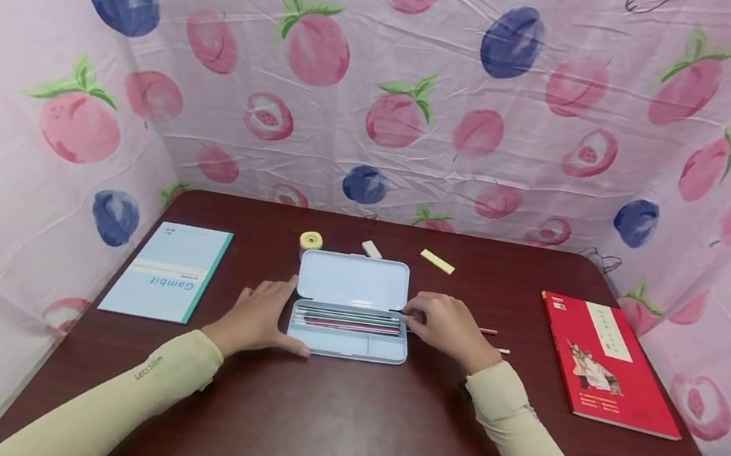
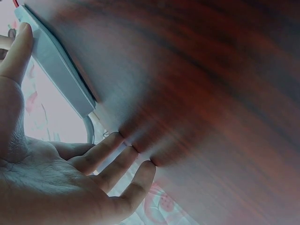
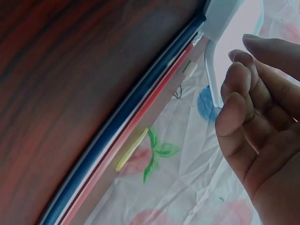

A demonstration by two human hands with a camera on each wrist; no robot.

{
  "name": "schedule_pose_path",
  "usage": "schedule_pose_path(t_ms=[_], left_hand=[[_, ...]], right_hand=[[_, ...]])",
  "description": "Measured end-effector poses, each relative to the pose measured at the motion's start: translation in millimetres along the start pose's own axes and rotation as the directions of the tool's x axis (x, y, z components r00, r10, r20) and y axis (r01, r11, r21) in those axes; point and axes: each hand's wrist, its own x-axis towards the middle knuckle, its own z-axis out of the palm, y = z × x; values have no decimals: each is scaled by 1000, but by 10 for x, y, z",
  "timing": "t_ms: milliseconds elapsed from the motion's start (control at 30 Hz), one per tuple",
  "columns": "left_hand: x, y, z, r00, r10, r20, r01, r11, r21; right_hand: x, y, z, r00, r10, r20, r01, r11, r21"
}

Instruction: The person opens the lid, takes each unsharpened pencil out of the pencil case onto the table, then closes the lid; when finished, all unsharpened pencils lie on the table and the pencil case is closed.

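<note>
A pale blue pencil case [image 1: 328,342] lies on the table with its lid [image 1: 353,279] raised. Several pencils [image 1: 346,326] lie side by side in its long compartment. My left hand [image 1: 260,314] is at the case's left side, fingers spread and thumb along the front edge; in the left wrist view its fingertips reach down to the table. At the case's right end is my right hand [image 1: 446,325], its fingers loosely bent, with nothing visible between them in the right wrist view. Beside it on the table lie a blue pencil [image 3: 140,89] and a red pencil [image 3: 154,93].
Behind the case are a yellow tape-like roll [image 1: 310,241], a white eraser [image 1: 372,249] and a yellow strip [image 1: 438,261]. A light blue notebook [image 1: 166,274] lies at the left, a red book [image 1: 612,372] at the right. Fruit-printed cloth [image 1: 322,136] surrounds the table.
</note>
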Motion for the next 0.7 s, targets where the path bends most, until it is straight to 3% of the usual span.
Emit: schedule_pose_path(t_ms=[433,700], left_hand=[[-18,6,-14,1000,1,4,-1,1000,-7],[-11,8,-19,1000,3,-1,-3,1000,-2]], right_hand=[[109,-43,93,998,9,63,-7,1000,-26],[137,-82,81,999,-14,50,14,1000,-15]])
